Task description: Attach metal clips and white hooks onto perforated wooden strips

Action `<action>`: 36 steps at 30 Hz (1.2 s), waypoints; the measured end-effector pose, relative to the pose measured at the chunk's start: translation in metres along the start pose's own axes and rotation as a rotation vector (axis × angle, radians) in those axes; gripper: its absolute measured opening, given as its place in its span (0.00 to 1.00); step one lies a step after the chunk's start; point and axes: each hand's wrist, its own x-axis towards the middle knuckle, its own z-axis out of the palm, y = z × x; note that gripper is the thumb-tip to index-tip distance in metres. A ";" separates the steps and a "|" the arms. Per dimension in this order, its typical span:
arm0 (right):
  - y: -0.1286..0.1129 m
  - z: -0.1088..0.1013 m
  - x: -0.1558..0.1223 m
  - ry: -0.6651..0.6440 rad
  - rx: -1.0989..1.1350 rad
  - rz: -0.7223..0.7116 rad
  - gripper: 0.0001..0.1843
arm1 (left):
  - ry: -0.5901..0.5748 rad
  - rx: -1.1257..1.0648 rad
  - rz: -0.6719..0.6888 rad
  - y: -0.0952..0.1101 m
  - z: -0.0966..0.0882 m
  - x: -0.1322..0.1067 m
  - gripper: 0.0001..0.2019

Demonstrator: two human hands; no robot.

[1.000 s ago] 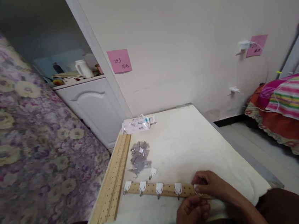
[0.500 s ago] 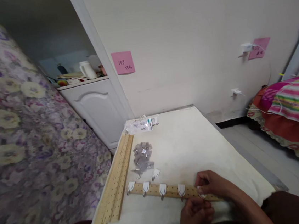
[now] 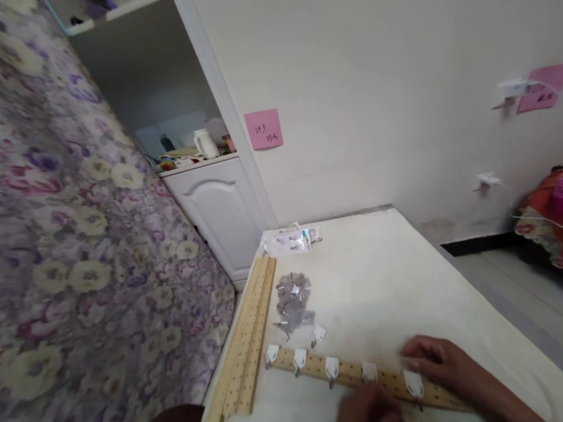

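A pale wooden strip with rows of holes (image 3: 350, 375) lies across the near part of the table, with several white-backed metal hooks along it. My right hand (image 3: 438, 363) is beside the rightmost hook (image 3: 413, 383), thumb and fingers loosely curled with a gap between them; nothing clear shows in its grasp. My left hand (image 3: 367, 415) is low in front of the strip, smeared by motion, its fingers near the lower end of another hook (image 3: 369, 371). A loose white hook (image 3: 318, 335) lies behind the strip.
Longer perforated wooden strips (image 3: 248, 349) lie along the table's left edge. Several hooks in clear wrapping (image 3: 293, 297) are piled beside them. Packaged hooks (image 3: 287, 242) lie at the back. A floral curtain (image 3: 90, 258) hangs left, and a wall (image 3: 350, 96) stands behind the table (image 3: 369, 275).
The view has shifted, so the scene sits further right and a little lower. My right hand has come off the rightmost hook, which is now uncovered. My left hand has moved away from that hook.
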 end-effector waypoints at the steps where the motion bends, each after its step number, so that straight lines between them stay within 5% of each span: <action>1: 0.001 -0.003 -0.002 0.036 -0.005 0.000 0.15 | 0.101 0.161 0.071 0.014 -0.017 0.002 0.06; 3: 0.001 -0.009 -0.004 0.098 -0.025 0.011 0.15 | 0.302 0.597 0.166 0.037 -0.051 0.009 0.08; 5: 0.000 -0.015 -0.005 0.145 -0.050 0.033 0.16 | 0.368 1.057 0.091 0.050 -0.079 0.019 0.08; 9: -0.002 -0.021 -0.006 0.197 -0.066 0.053 0.17 | 0.335 1.222 0.000 0.047 -0.101 0.038 0.07; 21: -0.003 -0.022 -0.010 0.232 -0.035 0.056 0.18 | 0.242 1.410 -0.177 0.038 -0.101 0.065 0.13; 27: -0.006 -0.019 -0.009 0.270 0.026 0.022 0.16 | 0.265 1.397 -0.105 0.052 -0.099 0.059 0.12; 31: -0.017 -0.011 -0.009 0.264 0.088 -0.018 0.14 | 0.248 1.313 0.027 0.067 -0.075 0.044 0.11; 36: -0.030 0.001 -0.011 0.180 0.190 -0.075 0.16 | 0.178 1.065 0.120 0.078 -0.022 0.024 0.06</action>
